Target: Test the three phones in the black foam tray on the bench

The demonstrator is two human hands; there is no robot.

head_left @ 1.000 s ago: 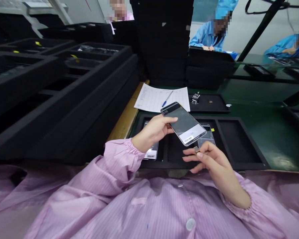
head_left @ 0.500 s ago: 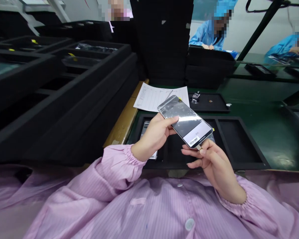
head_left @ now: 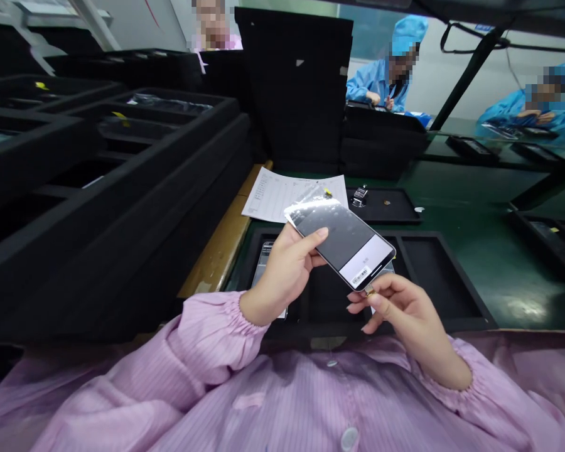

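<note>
My left hand (head_left: 286,271) grips a smartphone (head_left: 341,242) by its left side, thumb lying on the screen. The phone is tilted, its upper end pointing to the far left; the screen is dark above and white near the bottom, with a small barcode label. At the phone's bottom edge, my right hand (head_left: 407,314) pinches a small silver and gold-coloured metal piece (head_left: 369,290) that touches the edge; how far it goes in is hidden. Below both hands lies a black compartment tray (head_left: 456,282). Another phone (head_left: 262,263) in it is partly covered by my left hand.
A printed sheet (head_left: 270,194) lies behind the phone. Right of it, a small black tray (head_left: 395,210) holds small parts. Stacked black trays (head_left: 169,169) rise at left, with a tall black stack (head_left: 296,94) at the back. Co-workers in blue (head_left: 381,78) sit across the table.
The view has shifted slightly, so the scene sits lower and further left. The phone has tilted a little and its glare has moved to the upper end. Both grips stay the same.
</note>
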